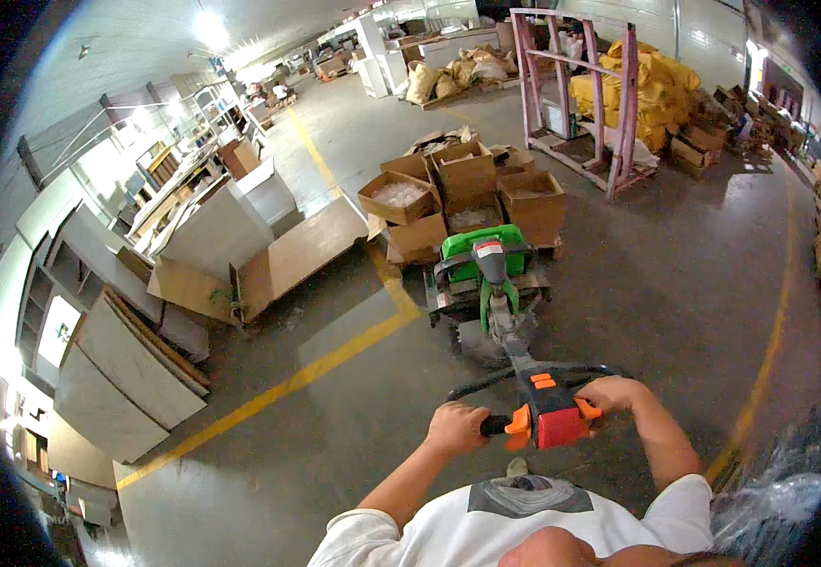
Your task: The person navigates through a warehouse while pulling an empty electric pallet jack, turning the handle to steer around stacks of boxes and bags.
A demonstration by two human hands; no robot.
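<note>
The tiller handle (pixel 544 392) of a green electric pallet truck (pixel 486 248) rises toward me, with a red end cap and orange controls. My left hand (pixel 458 428) is wrapped round its left grip, next to an orange thumb lever. On the other side my right hand (pixel 612 393) closes round the right grip, its fingers partly hidden. Beyond the truck's body several brown cardboard boxes (pixel 467 170) are stacked, apparently on its forks, which I cannot see. One box (pixel 399 196) on the left contains clear or whitish plastic items.
A pink metal frame (pixel 628 113) stands ahead right, beside piled yellow sacks (pixel 651 94). Leaning panels (pixel 127 378), a flattened cardboard sheet (pixel 302 255) and white cabinets (pixel 212 227) line the left. Yellow floor lines (pixel 287 386) run along both sides. Plastic-wrapped material (pixel 779 510) lies close at right.
</note>
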